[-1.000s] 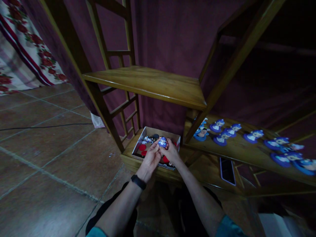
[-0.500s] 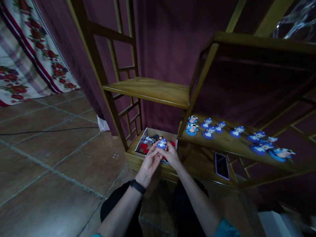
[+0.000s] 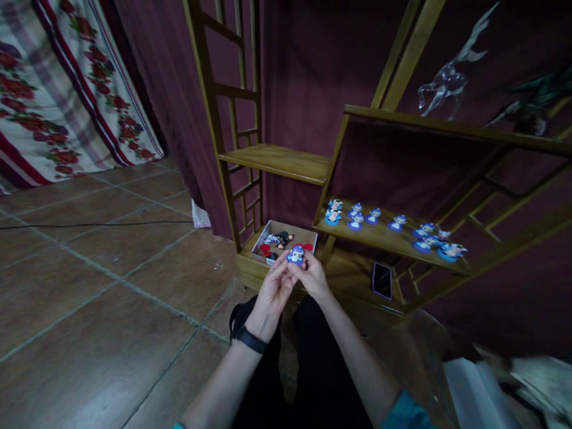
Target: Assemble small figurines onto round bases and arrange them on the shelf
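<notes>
Between my two hands is a small figurine point(image 3: 295, 255) with a purple hat and a round purple base, held upright. My left hand point(image 3: 276, 286) grips its left side, fingers closed at the base. From the right, my right hand point(image 3: 315, 276) pinches the same base. Just beyond them an open cardboard box point(image 3: 263, 234) holds several loose figure parts point(image 3: 280, 239) and red discs point(image 3: 264, 248). Similar purple-hatted figurines point(image 3: 397, 223) stand on the shelf to the right, with blue-based ones point(image 3: 333, 216) at the shelf's ends.
A phone point(image 3: 382, 280) lies on the lower board at right. The wooden shelf unit point(image 3: 277, 159) rises ahead, with a clear horse ornament point(image 3: 447, 83) on its upper right board. A black cable point(image 3: 98, 225) crosses the tiled floor. White items point(image 3: 476, 393) sit at lower right.
The camera view has shifted, so the shelf sits farther left and the horse ornament shows more fully. Both hands still hold the figurine in front of the box.
</notes>
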`<action>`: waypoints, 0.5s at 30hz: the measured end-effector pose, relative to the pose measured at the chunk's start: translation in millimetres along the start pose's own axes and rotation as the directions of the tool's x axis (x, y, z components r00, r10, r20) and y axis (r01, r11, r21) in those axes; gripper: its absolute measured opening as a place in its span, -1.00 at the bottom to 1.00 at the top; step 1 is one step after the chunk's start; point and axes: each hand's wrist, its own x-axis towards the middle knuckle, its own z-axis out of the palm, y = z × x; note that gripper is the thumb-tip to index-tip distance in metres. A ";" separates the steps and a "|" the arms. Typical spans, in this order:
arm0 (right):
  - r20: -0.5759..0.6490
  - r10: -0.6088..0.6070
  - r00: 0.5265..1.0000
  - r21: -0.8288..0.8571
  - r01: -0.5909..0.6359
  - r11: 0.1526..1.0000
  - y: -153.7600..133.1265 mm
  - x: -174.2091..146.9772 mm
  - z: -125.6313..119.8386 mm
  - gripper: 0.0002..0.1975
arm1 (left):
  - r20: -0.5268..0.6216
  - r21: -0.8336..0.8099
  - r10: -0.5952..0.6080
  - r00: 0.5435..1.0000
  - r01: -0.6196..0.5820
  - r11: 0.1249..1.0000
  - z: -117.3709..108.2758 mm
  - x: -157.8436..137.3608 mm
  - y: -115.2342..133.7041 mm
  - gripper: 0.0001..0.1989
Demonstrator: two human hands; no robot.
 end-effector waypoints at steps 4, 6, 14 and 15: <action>-0.022 -0.052 0.998 -0.050 0.051 0.997 -23.5 -17.0 -1.2 -0.66 | 0.031 0.008 0.001 1.000 -0.001 1.000 12.8 -21.5 -1.0 -0.61; -0.028 -0.051 0.998 -0.109 0.047 0.993 -31.3 -22.8 -3.5 -0.63 | 0.038 -0.009 -0.001 0.999 0.001 1.000 17.8 -29.3 -1.9 -0.62; 0.029 -0.007 1.000 -0.028 0.008 1.000 -30.8 -41.6 -17.6 -0.51 | -0.048 -0.095 -0.138 0.989 0.133 0.987 24.7 -43.2 -11.3 -0.66; 0.019 -0.002 1.000 -0.017 0.003 1.000 -30.1 -43.3 -19.5 -0.51 | -0.050 -0.090 -0.151 0.987 0.146 0.985 25.3 -43.8 -13.3 -0.66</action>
